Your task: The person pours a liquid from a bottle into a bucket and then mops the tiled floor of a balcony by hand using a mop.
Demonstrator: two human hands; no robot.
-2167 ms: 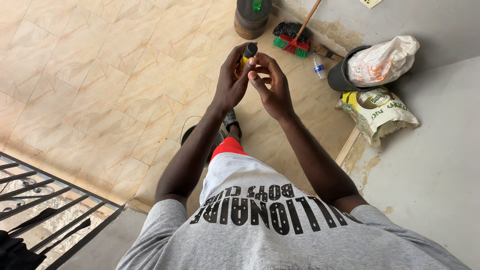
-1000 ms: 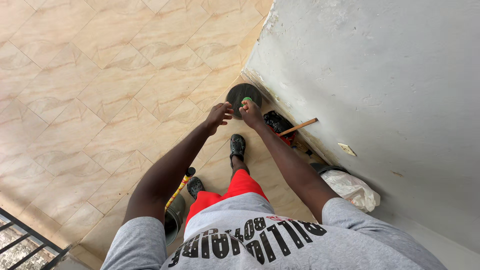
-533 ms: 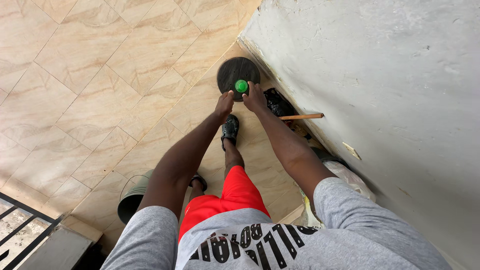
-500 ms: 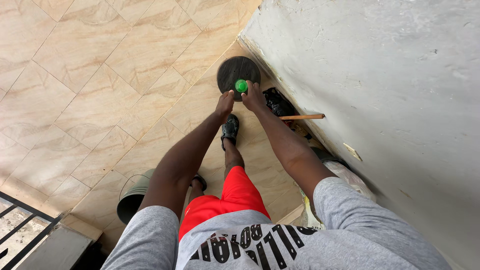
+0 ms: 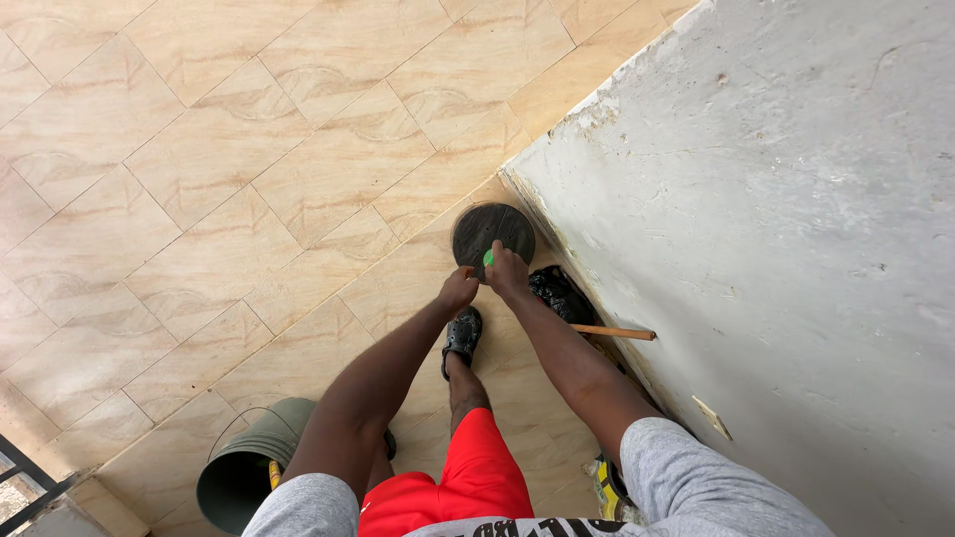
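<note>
Fingers of right hand [image 5: 507, 273] pinched on small green plastic bottle cap [image 5: 487, 258], frame centre, atop round dark drum-like stand [image 5: 492, 231]; left hand [image 5: 459, 290] loosely curled beside. Probably light, smooth bottle (gripped best below cap).

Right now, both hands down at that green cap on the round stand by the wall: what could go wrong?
1. The right hand covers most of the green cap, hiding the grip; it could slip.
2. The left hand rests at the rim of the round dark stand, which may tip.
3. The wooden handle juts from the wall beside the feet, a likely trip hazard.
</note>
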